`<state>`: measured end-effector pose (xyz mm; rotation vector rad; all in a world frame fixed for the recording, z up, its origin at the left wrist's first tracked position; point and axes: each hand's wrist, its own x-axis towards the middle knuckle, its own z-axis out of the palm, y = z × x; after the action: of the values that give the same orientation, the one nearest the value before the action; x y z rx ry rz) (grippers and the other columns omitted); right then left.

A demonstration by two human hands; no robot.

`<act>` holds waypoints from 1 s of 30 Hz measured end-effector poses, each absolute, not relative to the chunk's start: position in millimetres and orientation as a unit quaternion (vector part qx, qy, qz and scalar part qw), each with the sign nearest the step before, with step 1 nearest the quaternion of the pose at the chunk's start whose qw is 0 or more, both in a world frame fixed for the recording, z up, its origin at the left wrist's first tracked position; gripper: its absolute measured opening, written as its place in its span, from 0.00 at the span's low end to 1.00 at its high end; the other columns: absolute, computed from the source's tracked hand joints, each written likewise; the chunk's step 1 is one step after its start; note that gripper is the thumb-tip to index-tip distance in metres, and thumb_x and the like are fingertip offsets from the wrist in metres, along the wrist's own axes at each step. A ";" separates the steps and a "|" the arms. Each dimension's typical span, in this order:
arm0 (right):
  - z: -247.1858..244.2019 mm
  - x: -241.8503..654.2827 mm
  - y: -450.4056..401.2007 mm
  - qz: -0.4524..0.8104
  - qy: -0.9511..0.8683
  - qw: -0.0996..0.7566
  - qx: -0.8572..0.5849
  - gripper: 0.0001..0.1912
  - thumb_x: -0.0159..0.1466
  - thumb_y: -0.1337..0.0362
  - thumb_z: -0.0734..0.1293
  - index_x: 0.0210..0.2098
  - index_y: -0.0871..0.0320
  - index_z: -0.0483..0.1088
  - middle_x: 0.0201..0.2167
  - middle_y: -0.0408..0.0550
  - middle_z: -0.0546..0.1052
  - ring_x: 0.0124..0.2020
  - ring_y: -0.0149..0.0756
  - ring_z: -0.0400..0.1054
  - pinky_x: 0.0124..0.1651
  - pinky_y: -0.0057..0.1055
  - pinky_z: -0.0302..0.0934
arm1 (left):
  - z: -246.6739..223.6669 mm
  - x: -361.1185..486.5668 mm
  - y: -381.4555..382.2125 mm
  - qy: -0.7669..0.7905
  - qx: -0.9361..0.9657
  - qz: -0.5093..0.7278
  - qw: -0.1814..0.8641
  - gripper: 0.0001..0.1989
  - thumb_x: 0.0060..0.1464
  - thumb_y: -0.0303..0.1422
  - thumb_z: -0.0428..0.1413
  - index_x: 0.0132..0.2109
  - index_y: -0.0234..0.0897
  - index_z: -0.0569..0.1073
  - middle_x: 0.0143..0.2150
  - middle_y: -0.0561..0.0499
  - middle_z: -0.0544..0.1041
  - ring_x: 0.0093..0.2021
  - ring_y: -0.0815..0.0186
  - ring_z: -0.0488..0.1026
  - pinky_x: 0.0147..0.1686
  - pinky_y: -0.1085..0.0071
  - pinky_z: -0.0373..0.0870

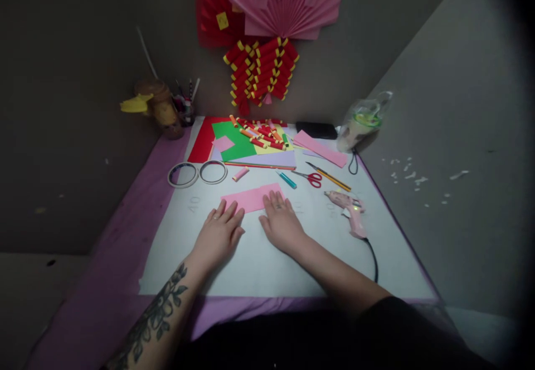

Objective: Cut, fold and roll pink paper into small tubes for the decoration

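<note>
Paper strip (pixel 253 199), pink, ends under L hand (pixel 217 229) & R hand (pixel 284 222), both palm-down, flat, w/o grip

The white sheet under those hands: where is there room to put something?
Bare patches on the white sheet: between the left hand and right hand, nearer than the pink strip; between the right hand and the glue gun; and from the left hand to the sheet's left edge. The far end is crowded: paper rolls lie heaped on coloured sheets.

Dim light, wide-angle stretch, soft detail (right edge nearly black)
</note>
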<state>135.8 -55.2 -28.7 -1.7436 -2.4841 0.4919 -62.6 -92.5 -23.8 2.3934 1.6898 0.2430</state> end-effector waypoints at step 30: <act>4.8 175.2 60.0 0.165 -0.873 -0.067 -0.453 0.30 0.48 0.57 0.73 0.48 0.57 0.66 0.45 0.52 0.72 0.42 0.43 0.67 0.38 0.31 0.57 | -19.8 -67.2 -94.0 0.566 0.811 0.100 0.108 0.23 0.60 0.37 0.48 0.62 0.44 0.64 0.66 0.47 0.61 0.67 0.49 0.53 0.59 0.47 0.58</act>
<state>175.2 60.0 4.8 -1.4883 -2.8676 0.5434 -67.2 -94.0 -19.8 2.3876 1.6641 0.2944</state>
